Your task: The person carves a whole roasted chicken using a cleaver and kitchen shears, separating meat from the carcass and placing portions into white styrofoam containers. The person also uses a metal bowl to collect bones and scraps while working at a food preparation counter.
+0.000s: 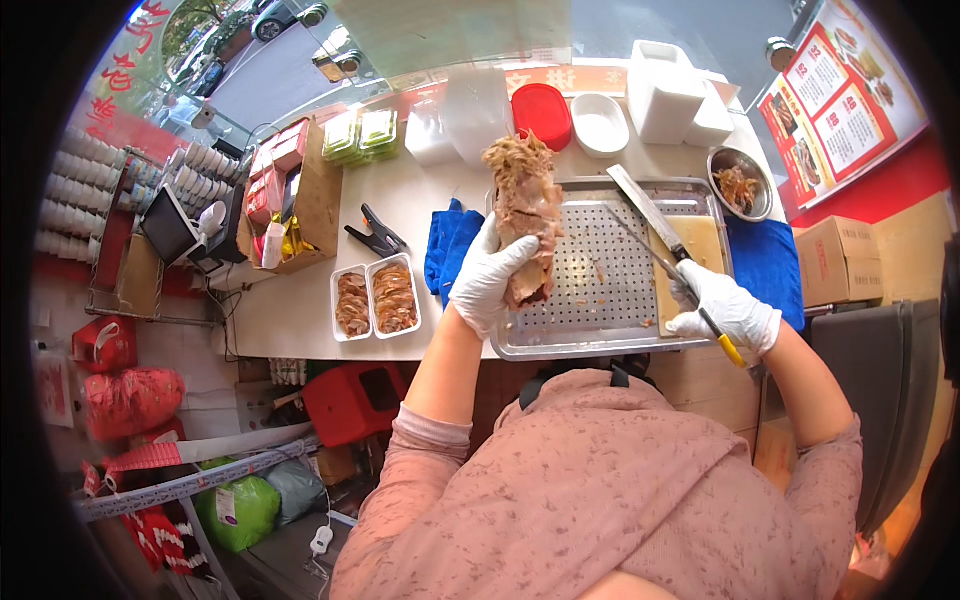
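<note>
My gloved left hand [487,277] grips a cooked poultry carcass [529,217], raised over the left side of a perforated metal tray [592,262]. Bone and ragged meat show on it. In my gloved right hand [720,300] is a narrow-bladed knife [646,246] with a black and yellow handle, its blade pointing up and left. A wider knife [646,206] with a dark handle reaches under the same hand; whether the fingers hold it too is unclear. Beneath that hand lies a cutting board [697,236] on the tray's right side.
Left of the tray are sliced meat in white trays [375,296], a blue cloth [452,244] and black tongs [377,232]. A metal bowl of scraps [739,185] and another blue cloth [765,262] lie right. White containers [664,94] and a red lid [541,116] stand behind.
</note>
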{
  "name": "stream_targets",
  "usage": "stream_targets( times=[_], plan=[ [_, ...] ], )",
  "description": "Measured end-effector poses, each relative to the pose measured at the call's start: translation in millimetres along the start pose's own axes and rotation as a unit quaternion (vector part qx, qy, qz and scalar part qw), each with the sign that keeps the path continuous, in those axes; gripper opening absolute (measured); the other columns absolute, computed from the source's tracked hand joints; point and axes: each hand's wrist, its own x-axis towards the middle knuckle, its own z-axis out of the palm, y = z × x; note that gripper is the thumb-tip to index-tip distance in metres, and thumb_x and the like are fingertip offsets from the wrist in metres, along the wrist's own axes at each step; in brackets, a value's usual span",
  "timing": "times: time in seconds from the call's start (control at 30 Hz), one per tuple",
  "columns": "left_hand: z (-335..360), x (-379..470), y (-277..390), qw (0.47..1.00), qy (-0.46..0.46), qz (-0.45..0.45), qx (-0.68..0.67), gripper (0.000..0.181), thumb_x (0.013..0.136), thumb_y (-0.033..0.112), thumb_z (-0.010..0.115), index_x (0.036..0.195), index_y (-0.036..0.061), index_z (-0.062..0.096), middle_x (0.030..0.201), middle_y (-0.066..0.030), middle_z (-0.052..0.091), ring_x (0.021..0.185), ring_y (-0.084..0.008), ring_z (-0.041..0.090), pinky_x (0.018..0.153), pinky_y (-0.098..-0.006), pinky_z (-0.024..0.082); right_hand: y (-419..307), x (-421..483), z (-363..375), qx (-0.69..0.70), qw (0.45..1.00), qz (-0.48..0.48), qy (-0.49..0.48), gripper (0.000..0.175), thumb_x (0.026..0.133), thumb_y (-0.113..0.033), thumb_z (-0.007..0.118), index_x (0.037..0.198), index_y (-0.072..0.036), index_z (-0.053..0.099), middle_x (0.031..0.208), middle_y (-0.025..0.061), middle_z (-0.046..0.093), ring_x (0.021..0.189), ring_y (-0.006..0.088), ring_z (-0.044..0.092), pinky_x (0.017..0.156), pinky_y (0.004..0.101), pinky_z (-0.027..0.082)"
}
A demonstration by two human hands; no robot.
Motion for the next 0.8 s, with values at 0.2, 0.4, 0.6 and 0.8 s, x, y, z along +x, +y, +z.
stream_targets(
  times=[0.2,0.4,0.6,0.8],
  plan=[
    [14.0,-5.4,-2.4,0.993,-0.025,-0.003,0.118,0.071,0.09,0.008,0.079,0.152,0.0038,0.046,0.135,-0.006,0.063,0.122,-0.0173,0.061,0.106,-0.0328,0.05,-17.3,15.6,-26.4,-0.047,0.998,-0.019,-0.025,0.077,0.083,-0.061,0.077,0.122,0.002,0.057,0.119,0.0325,0.065,0.114,0.0469,0.064,0.097,0.0475,0.049],
    [24.0,-4.6,-14.8,0.973,-0.023,-0.031,0.229,0.072,0.09,0.005,0.076,0.154,0.0051,0.044,0.136,-0.0075,0.062,0.122,-0.0165,0.059,0.105,-0.0336,0.05,-41.4,26.9,-29.5,-0.118,0.993,0.001,0.02,0.06,0.089,-0.056,0.076,0.109,-0.002,0.062,0.103,0.0283,0.07,0.103,0.0448,0.068,0.089,0.0488,0.053],
    [16.1,-5.6,-5.1,0.987,-0.05,-0.045,0.143,0.072,0.086,0.01,0.082,0.149,0.0045,0.047,0.133,-0.0073,0.064,0.119,-0.0186,0.062,0.105,-0.0359,0.051,-21.4,30.0,-4.6,-0.22,0.957,-0.107,0.156,0.032,0.094,-0.035,0.073,0.095,-0.004,0.066,0.081,0.0232,0.07,0.08,0.0451,0.07,0.072,0.0491,0.057],
    [22.2,-2.9,-10.1,0.998,-0.008,-0.003,0.066,0.083,0.088,0.035,0.085,0.154,0.0063,0.041,0.137,-0.0057,0.061,0.121,-0.0187,0.062,0.106,-0.0365,0.05,-31.3,36.7,-3.2,-0.198,0.969,-0.104,0.106,0.042,0.089,-0.04,0.079,0.094,-0.003,0.06,0.083,0.0238,0.067,0.084,0.0447,0.069,0.075,0.0483,0.055]
  ],
)
